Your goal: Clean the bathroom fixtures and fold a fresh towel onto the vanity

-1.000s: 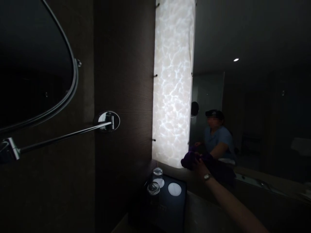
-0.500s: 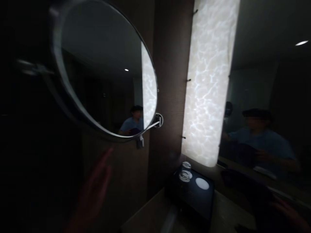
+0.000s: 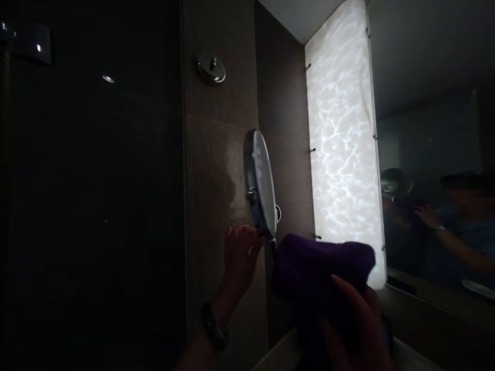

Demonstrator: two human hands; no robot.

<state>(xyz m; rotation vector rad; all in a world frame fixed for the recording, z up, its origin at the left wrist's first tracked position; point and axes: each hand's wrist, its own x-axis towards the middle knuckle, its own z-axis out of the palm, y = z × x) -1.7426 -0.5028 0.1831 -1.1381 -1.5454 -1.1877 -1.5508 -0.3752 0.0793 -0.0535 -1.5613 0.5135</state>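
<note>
- Head view, dim room: the lit wall panel (image 3: 344,149) is the brightest and largest thing, standing tall between a dark tiled wall and the big wall mirror (image 3: 436,170) to its right.
- That wall mirror reflects a person in a blue top with one arm raised.
- Left of the panel, the round shaving mirror (image 3: 262,185) is seen edge-on, near the tiled wall.
- Just below and right of the shaving mirror's bottom edge, overlapping the foot of the panel, is the purple cloth (image 3: 317,268).
- Right hand (image 3: 359,324) grips the cloth from beneath, fingers closed into it.
- Left hand (image 3: 242,255), a dark band on its wrist, has its fingers closed on the shaving mirror's lower rim.
- High up left of the panel is a small metal knob (image 3: 211,67).
</note>
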